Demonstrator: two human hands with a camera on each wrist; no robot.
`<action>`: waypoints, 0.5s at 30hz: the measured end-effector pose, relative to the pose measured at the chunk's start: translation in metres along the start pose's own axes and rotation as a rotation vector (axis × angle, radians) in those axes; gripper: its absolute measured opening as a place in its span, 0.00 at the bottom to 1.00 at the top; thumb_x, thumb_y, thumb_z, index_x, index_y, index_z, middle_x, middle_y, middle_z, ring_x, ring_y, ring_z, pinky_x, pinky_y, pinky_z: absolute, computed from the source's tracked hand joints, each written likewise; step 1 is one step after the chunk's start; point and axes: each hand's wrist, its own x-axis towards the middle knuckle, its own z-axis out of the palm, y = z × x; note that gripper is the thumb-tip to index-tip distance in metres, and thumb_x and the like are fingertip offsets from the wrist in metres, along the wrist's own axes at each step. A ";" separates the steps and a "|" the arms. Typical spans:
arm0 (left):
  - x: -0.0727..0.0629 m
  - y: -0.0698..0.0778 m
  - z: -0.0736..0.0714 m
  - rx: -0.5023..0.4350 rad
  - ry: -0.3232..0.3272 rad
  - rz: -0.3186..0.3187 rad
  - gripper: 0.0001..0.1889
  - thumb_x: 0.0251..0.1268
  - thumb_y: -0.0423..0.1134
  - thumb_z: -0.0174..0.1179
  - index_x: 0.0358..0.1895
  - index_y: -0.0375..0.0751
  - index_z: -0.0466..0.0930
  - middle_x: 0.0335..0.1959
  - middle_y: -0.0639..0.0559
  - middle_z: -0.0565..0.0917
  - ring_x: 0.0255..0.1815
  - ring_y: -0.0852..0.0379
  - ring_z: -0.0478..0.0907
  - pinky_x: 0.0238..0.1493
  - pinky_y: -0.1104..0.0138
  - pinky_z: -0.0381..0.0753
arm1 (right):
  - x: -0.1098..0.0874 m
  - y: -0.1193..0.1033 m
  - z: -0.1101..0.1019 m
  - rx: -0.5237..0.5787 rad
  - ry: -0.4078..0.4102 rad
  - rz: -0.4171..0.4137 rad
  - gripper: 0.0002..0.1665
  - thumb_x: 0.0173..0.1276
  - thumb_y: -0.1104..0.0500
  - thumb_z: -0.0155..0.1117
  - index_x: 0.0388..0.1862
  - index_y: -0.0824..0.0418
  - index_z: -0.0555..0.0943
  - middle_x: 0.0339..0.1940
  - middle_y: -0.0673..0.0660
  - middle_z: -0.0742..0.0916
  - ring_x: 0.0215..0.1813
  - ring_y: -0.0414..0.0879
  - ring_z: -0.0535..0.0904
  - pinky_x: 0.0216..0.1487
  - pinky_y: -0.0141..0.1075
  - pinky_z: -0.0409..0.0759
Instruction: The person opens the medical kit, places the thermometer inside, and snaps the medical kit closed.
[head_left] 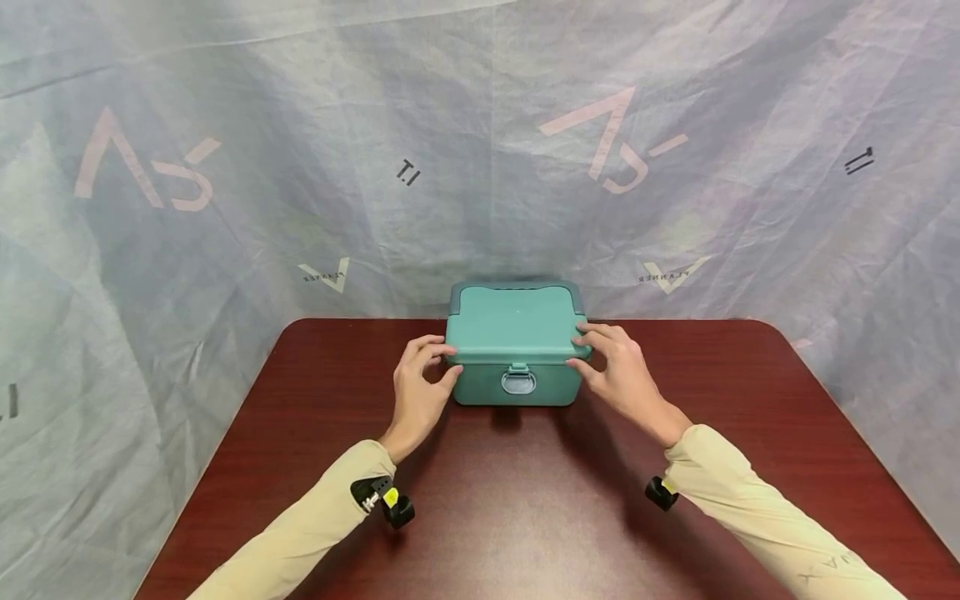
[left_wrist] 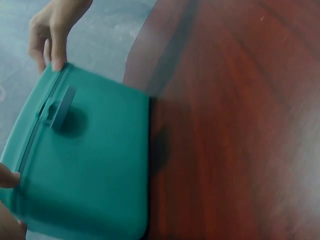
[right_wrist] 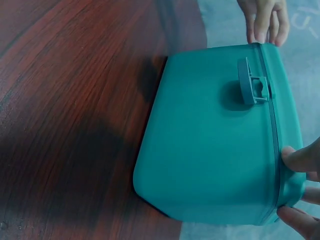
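A teal box (head_left: 517,325) with a closed lid and a grey-teal handle frame stands near the far edge of the table, its front facing me. My left hand (head_left: 422,396) holds the left front corner of the lid, thumb toward the front and fingers along the side. On the opposite corner, my right hand (head_left: 628,379) grips the lid (right_wrist: 287,117) in the same way, thumb near the seam. The front latch (head_left: 518,380) sticks out from the box's face, as both wrist views show. Parts of both hands are cut off in their own wrist views.
The dark red wooden table (head_left: 495,508) has rounded far corners. A grey printed cloth (head_left: 480,125) hangs close behind the box and along both sides. Black wrist devices hang below the left sleeve (head_left: 300,517) and the right sleeve (head_left: 757,508).
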 end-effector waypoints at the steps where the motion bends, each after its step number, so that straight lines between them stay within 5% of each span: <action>1: -0.003 0.000 0.001 0.011 0.010 -0.006 0.13 0.50 0.26 0.70 0.40 0.41 0.84 0.51 0.42 0.75 0.50 0.54 0.74 0.49 0.53 0.78 | 0.000 -0.001 0.000 0.001 0.002 -0.003 0.18 0.50 0.64 0.77 0.41 0.68 0.84 0.53 0.65 0.82 0.55 0.60 0.74 0.52 0.52 0.76; 8: -0.021 0.005 0.011 -0.034 0.067 -0.016 0.13 0.49 0.23 0.69 0.39 0.38 0.84 0.46 0.44 0.75 0.44 0.48 0.75 0.44 0.52 0.78 | 0.000 -0.001 0.002 0.002 0.017 -0.013 0.18 0.50 0.65 0.76 0.41 0.69 0.84 0.52 0.66 0.82 0.54 0.60 0.74 0.50 0.53 0.76; 15: -0.026 0.030 0.013 -0.197 0.045 -0.005 0.12 0.48 0.15 0.64 0.39 0.23 0.80 0.40 0.31 0.77 0.40 0.33 0.77 0.40 0.43 0.80 | -0.003 0.000 0.003 0.002 0.039 -0.013 0.18 0.50 0.66 0.76 0.40 0.69 0.84 0.51 0.66 0.82 0.53 0.60 0.75 0.49 0.54 0.76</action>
